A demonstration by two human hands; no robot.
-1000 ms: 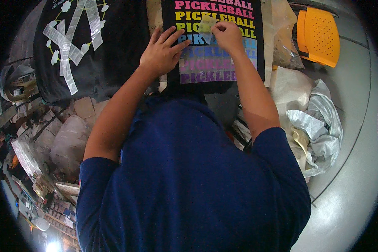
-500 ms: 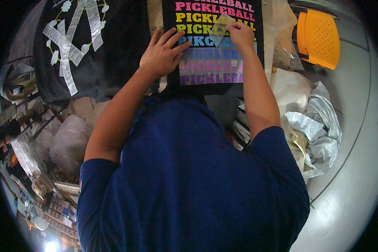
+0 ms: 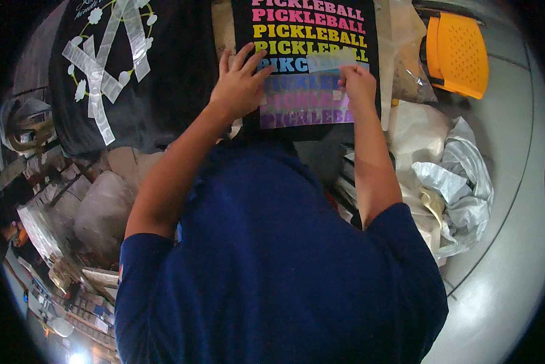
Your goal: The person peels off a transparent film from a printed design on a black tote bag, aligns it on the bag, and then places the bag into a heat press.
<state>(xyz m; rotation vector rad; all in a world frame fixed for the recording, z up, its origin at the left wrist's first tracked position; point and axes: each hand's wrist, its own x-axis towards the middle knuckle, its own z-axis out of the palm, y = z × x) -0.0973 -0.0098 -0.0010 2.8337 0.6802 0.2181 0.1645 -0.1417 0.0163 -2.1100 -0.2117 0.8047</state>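
Note:
A black fabric piece (image 3: 243, 18) printed with rows of colourful lettering lies at the top centre. My left hand (image 3: 239, 88) rests on its left edge, fingers spread and flat. Between the closed fingers of my right hand (image 3: 360, 86) is the end of a clear film strip (image 3: 327, 60), which lies across the middle rows of lettering. A wider translucent sheet (image 3: 303, 110) covers the lower rows. To the left, another black fabric piece (image 3: 169, 91) bears a ring of white flowers with several clear tape strips (image 3: 101, 100) stuck over it.
A yellow perforated plastic seat (image 3: 460, 54) stands at the far right on grey floor tiles. Beside my right arm are a crumpled silver-grey bag (image 3: 469, 200) and a pale sack (image 3: 419, 127). Cluttered bundles and a plastic-wrapped bag (image 3: 106, 203) fill the left side.
My right hand has moved slightly down and to the right, and the film strip has swung from a steep tilt to nearly level. My left hand has shifted slightly but stays spread on the fabric.

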